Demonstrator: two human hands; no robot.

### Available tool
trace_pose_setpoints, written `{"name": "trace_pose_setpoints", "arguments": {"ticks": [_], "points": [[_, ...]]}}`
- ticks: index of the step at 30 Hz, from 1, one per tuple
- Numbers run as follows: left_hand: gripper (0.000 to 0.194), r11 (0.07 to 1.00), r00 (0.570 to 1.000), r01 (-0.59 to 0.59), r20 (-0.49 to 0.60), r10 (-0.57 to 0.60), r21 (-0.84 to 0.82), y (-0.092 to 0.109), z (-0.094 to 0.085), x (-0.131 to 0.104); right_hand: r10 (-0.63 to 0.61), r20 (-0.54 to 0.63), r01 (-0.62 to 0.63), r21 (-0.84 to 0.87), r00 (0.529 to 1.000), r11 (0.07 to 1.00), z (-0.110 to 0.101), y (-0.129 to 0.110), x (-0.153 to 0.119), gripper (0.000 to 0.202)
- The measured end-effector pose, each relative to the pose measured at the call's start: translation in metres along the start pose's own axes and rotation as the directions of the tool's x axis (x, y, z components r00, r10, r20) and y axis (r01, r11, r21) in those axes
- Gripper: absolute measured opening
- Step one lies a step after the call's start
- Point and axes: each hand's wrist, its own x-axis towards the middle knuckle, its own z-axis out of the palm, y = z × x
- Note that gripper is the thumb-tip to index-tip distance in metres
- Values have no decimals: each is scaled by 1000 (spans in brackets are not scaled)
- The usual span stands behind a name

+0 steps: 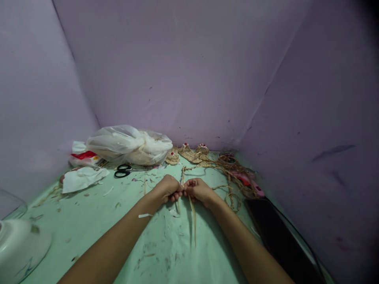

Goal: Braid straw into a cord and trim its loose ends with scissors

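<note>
At the centre, my left hand [171,188] and my right hand [199,190] meet, fingertips pinched around pale fibre strands [194,221]. The loose strand ends hang below the fingers, one longer on the right. Above my hands, a braided cord [182,173] rises from the pinch and appears to run right toward a tangle of braided brown cord [233,173]. My hands are touching or nearly so; the exact point of the grip is too small to make out.
A knotted plastic bag [130,146], black-handled scissors [122,170] and a white cloth [84,178] lie at the left. Small woven slippers [189,154] stand by the wall. A black flat object [278,232] is at right, a white appliance [20,248] at left.
</note>
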Motion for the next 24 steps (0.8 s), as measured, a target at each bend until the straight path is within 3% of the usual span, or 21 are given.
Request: {"name": "trace_pose_setpoints", "arguments": {"ticks": [8,13,21,24], "points": [[16,993,981,-85,-166,97,77,-7,8,8,-169,-223,50,-456,960,889,2,-12,-14,8],[17,997,979,-75,-188,79,31,-4,11,5,-205,-270,-51,-711,941,702,9,-21,-23,13],[15,997,997,10,-72,-15,-78,-3,3,-2,-243,-192,38,-706,951,707,16,-23,-27,14],[13,997,999,-19,-48,16,-79,-6,-1,-1,-185,-125,82,-570,975,817,10,-23,-27,12]]}}
